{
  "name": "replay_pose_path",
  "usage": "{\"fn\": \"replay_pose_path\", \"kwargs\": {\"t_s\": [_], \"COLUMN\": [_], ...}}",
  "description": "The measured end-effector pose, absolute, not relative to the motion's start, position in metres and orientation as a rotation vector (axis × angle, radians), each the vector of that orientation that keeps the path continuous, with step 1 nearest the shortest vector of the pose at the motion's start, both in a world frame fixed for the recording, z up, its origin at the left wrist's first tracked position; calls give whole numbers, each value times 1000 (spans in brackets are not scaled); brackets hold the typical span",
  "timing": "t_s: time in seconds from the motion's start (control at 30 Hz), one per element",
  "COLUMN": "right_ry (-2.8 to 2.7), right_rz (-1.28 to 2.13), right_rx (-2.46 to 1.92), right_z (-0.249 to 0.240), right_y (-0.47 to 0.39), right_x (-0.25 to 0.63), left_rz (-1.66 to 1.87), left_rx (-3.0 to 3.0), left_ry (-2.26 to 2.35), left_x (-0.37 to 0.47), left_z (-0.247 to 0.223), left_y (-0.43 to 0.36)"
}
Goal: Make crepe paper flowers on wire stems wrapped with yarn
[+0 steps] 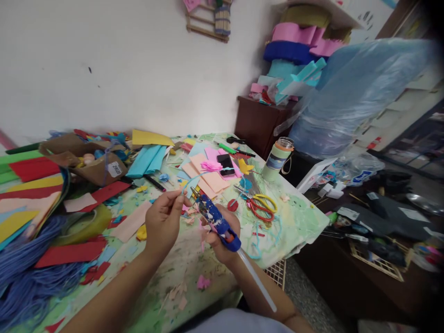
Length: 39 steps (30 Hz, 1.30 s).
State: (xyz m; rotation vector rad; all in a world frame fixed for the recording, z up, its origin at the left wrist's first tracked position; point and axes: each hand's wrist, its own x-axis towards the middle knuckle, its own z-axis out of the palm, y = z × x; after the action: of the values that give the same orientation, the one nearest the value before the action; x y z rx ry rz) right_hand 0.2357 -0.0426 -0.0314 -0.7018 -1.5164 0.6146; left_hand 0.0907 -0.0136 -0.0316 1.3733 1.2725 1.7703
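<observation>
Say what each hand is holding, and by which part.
Left hand: light-blue strand, pinched at the near end of its visible length. Right hand: blue glue gun, gripped around the rear of its body.

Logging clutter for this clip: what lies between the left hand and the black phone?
Seen in the head view: peach paper sheets, a pink flower-like piece, and a light-blue strand arching from the left hand toward the black phone.
</observation>
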Motion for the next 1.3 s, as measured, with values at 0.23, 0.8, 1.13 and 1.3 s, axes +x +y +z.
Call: {"fn": "replay_pose_path", "kwargs": {"t_s": [0.23,0.8,1.13,1.3], "right_ry": [-1595,-1721,-1736,-1727], "right_rz": [395,257,207,174], "right_rx": [-778,-814,-837,-819], "right_z": [-32,-30,-31,-27], "right_y": [-39,-38,-40,-42], "right_x": [237,237,236,234], "left_rz": [1727,1829,1855,1882], "left_rx": [1895,2351,2273,2221], "left_ry": [1521,1495,1460,1459], "left_x": [80,69,68,68], "left_z": [-30,-23,-22,-21], "left_y": [-22,-19,-21,-22]}}
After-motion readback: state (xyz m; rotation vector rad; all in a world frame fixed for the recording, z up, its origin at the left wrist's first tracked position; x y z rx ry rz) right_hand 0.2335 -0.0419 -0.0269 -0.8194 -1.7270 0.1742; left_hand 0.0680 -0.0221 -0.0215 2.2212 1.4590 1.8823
